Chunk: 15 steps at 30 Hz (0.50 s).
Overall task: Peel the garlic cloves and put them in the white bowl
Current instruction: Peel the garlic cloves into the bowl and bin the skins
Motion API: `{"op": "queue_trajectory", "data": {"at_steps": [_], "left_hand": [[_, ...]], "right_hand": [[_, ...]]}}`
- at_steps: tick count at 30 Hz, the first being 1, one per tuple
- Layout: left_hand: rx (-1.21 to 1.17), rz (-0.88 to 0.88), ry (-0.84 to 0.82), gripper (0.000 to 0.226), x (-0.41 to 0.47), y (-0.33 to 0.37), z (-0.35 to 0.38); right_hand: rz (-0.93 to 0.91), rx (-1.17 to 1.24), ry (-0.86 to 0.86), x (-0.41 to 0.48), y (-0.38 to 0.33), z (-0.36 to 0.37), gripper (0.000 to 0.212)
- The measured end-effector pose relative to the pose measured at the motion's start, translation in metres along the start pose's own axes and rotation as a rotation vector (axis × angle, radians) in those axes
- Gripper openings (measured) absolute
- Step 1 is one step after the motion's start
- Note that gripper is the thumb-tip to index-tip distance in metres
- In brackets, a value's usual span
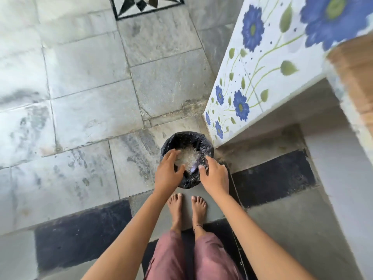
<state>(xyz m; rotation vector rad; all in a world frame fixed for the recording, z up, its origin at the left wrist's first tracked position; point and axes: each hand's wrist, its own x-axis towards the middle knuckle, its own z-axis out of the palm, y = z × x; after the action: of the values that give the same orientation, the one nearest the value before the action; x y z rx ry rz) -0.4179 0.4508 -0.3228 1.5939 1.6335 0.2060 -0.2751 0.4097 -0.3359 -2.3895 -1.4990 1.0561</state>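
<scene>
Over the black-lined bin [205, 146], left hand [168, 172] and right hand [215, 174] hang, each grip apart, empty.

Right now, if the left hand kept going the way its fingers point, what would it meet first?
Probably the pale peels heaped in the black-lined bin: the left hand hangs over its rim, fingers aimed inward and down. Depth is unclear, so it may already touch the liner.

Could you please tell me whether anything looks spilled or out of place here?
Slightly. Pale flakes, probably garlic skins, cling to the black bin liner, and a few bits lie on the floor just right of the bin, by the flower-painted wall. No white bowl or cloves in view.
</scene>
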Motion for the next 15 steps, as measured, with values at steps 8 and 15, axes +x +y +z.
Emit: {"op": "queue_trajectory", "data": {"at_steps": [8, 15], "left_hand": [[0.084, 0.295, 0.163, 0.047, -0.125, 0.091, -0.109], [0.172, 0.732, 0.138, 0.046, -0.189, 0.135, -0.137]], "right_hand": [[-0.274, 0.082, 0.337, -0.142, -0.049, -0.105, 0.048], [-0.215, 0.124, 0.778, -0.254, -0.046, -0.14, 0.051]]}}
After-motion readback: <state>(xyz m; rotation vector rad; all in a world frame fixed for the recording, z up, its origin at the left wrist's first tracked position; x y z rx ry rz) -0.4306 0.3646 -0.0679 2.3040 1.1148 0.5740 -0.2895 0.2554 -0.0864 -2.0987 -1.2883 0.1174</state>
